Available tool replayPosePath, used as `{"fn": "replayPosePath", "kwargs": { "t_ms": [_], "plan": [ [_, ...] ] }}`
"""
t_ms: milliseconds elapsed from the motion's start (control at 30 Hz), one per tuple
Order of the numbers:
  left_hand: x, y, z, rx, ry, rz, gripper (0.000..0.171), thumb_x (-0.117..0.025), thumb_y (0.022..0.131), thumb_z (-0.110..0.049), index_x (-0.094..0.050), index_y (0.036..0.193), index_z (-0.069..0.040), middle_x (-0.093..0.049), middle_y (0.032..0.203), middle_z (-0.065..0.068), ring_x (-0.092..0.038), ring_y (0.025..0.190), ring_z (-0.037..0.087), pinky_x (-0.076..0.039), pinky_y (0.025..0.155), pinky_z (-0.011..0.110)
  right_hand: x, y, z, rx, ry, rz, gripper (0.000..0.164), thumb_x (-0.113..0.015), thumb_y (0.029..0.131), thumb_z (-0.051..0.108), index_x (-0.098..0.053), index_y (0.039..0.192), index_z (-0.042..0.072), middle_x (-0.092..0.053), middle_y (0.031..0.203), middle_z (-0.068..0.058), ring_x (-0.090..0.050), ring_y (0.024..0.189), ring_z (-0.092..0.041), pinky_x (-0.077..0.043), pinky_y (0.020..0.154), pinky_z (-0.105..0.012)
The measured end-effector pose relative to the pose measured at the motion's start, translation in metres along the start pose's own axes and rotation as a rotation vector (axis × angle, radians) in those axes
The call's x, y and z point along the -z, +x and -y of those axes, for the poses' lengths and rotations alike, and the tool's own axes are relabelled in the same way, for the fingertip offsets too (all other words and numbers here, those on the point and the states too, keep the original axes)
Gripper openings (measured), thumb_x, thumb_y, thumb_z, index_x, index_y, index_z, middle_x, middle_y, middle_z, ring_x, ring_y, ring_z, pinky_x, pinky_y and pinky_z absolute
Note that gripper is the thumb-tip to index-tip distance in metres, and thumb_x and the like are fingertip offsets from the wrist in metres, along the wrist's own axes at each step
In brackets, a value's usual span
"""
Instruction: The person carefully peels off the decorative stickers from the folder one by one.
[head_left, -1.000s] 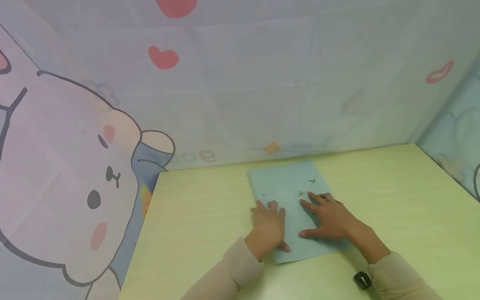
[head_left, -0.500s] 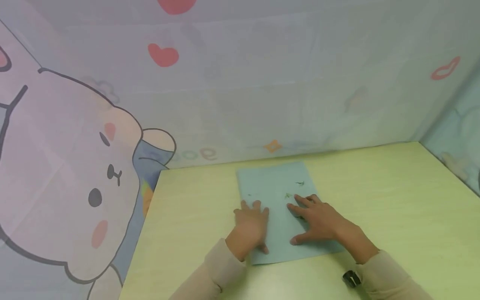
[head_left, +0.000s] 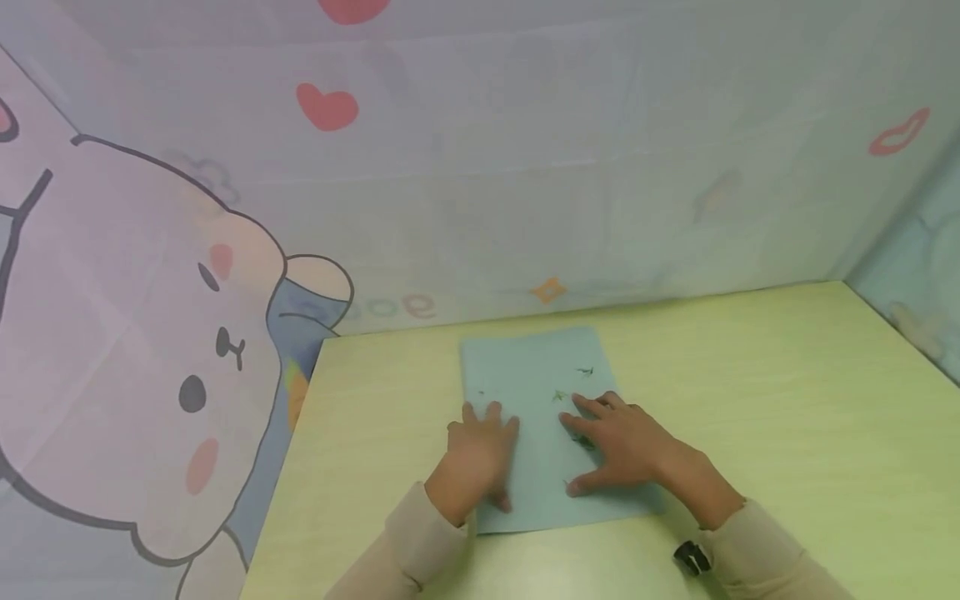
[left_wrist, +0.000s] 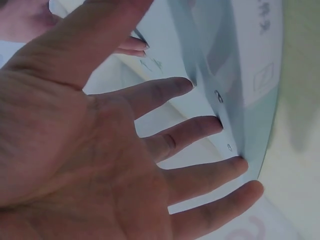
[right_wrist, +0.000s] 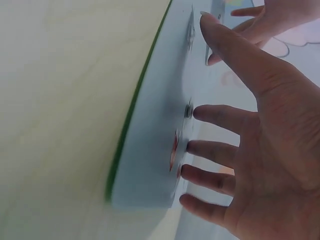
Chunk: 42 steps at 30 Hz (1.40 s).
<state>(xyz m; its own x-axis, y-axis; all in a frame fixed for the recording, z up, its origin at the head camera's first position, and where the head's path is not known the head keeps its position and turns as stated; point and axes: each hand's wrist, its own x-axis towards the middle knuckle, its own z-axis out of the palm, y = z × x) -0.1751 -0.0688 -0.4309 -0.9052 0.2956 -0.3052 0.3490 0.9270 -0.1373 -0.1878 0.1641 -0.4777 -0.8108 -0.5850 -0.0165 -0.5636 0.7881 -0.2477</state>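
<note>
A light blue rectangular sheet (head_left: 536, 362) lies flat on the table, with small dark green leaf-like marks (head_left: 585, 371) on it. Whether it is a single sheet or a booklet, I cannot tell. My left hand (head_left: 480, 454) rests on its left side, fingers spread; in the left wrist view those fingertips (left_wrist: 220, 122) meet the surface near a pale printed patch (left_wrist: 262, 55). My right hand (head_left: 626, 442) touches the right side with spread fingers and partly covers the marks. A dark green edge (right_wrist: 132, 110) of the sheet shows in the right wrist view.
The pale yellow table (head_left: 750, 400) extends on both sides of the sheet. A printed cloth backdrop (head_left: 480, 208) rises along its back edge, with a cartoon animal (head_left: 150, 358) at left. Below the right forearm sits a small black object (head_left: 692, 558).
Both hands and the blue sheet have shifted left together across the table, and slightly toward me. Fingers stay spread on it throughout. The head view has moved slightly too.
</note>
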Motion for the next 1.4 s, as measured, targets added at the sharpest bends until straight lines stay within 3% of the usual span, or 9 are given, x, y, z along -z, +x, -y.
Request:
{"fn": "replayPosePath", "kwargs": {
  "t_ms": [133,300,367,533,633,867,1067,1200,1400],
  "plan": [
    [0.002,-0.003,0.007,-0.006,-0.05,0.029,0.115,-0.105,0.058,-0.049,-0.054,0.156,-0.018,-0.045,0.157,0.013,-0.039,0.147,0.052,-0.051,0.101,0.058,0.001,-0.001,-0.008,0.023,0.092,0.018,0.101,-0.076,0.082,0.076,-0.055,0.155,0.009,-0.045,0.162,-0.022,-0.048,0.14,-0.045,-0.05,0.102,-0.061],
    [0.01,-0.002,0.015,-0.04,-0.142,0.066,0.107,-0.1,0.067,-0.051,-0.052,0.158,-0.019,-0.043,0.159,0.013,-0.043,0.144,0.045,-0.052,0.099,0.055,0.01,-0.007,-0.026,0.025,0.31,0.075,0.095,-0.077,0.09,0.063,-0.049,0.158,0.005,-0.044,0.163,-0.021,-0.042,0.148,-0.046,-0.04,0.114,-0.063],
    [0.015,0.001,0.018,-0.056,-0.163,0.066,0.105,-0.097,0.071,-0.055,-0.05,0.159,-0.021,-0.044,0.159,0.012,-0.045,0.143,0.04,-0.052,0.098,0.053,0.016,-0.008,-0.032,0.015,0.392,0.091,0.092,-0.077,0.093,0.058,-0.046,0.16,0.004,-0.05,0.158,-0.02,-0.052,0.141,-0.042,-0.039,0.114,-0.062],
    [0.024,0.015,0.021,-0.104,-0.222,-0.02,0.105,-0.086,0.08,-0.066,-0.041,0.165,-0.026,-0.039,0.166,0.01,-0.036,0.154,0.037,-0.043,0.113,0.056,0.025,-0.007,-0.042,-0.003,0.494,0.032,0.082,-0.073,0.098,0.053,-0.046,0.16,0.006,-0.06,0.149,-0.016,-0.062,0.13,-0.036,-0.045,0.108,-0.059],
    [0.022,0.027,0.022,-0.161,-0.277,-0.09,0.102,-0.079,0.084,-0.07,-0.036,0.167,-0.028,-0.03,0.172,0.008,-0.025,0.159,0.039,-0.034,0.12,0.059,0.025,-0.004,-0.046,-0.011,0.535,-0.056,0.075,-0.074,0.1,0.047,-0.05,0.157,0.005,-0.06,0.15,-0.017,-0.057,0.135,-0.039,-0.046,0.107,-0.061],
    [0.007,0.065,0.029,-0.229,-0.319,-0.199,0.099,-0.067,0.088,-0.079,-0.032,0.168,-0.031,-0.021,0.176,0.002,-0.016,0.162,0.034,-0.026,0.124,0.06,0.017,0.01,-0.06,-0.066,0.543,-0.255,0.062,-0.076,0.1,0.036,-0.059,0.146,-0.002,-0.063,0.144,-0.019,-0.059,0.13,-0.042,-0.049,0.104,-0.062],
    [-0.011,0.091,0.03,-0.226,-0.299,-0.224,0.102,-0.063,0.086,-0.084,-0.031,0.169,-0.033,-0.018,0.177,0.001,-0.013,0.162,0.037,-0.024,0.124,0.063,0.013,0.021,-0.075,-0.105,0.484,-0.324,0.061,-0.079,0.098,0.033,-0.061,0.143,-0.004,-0.064,0.139,-0.022,-0.06,0.126,-0.045,-0.049,0.103,-0.063],
    [-0.016,0.097,0.023,-0.215,-0.253,-0.181,0.106,-0.066,0.084,-0.084,-0.03,0.169,-0.033,-0.017,0.177,0.004,-0.013,0.162,0.04,-0.022,0.124,0.064,0.012,0.026,-0.088,-0.128,0.428,-0.343,0.06,-0.079,0.097,0.033,-0.063,0.142,-0.004,-0.065,0.133,-0.021,-0.062,0.119,-0.044,-0.051,0.097,-0.06],
    [-0.016,0.093,0.019,-0.166,-0.183,-0.064,0.107,-0.073,0.081,-0.08,-0.031,0.169,-0.034,-0.016,0.177,0.007,-0.009,0.162,0.041,-0.015,0.126,0.065,0.005,0.037,-0.101,-0.095,0.47,-0.306,0.052,-0.079,0.099,0.03,-0.066,0.138,-0.002,-0.066,0.128,-0.019,-0.064,0.113,-0.039,-0.053,0.091,-0.057]
  ]
}}
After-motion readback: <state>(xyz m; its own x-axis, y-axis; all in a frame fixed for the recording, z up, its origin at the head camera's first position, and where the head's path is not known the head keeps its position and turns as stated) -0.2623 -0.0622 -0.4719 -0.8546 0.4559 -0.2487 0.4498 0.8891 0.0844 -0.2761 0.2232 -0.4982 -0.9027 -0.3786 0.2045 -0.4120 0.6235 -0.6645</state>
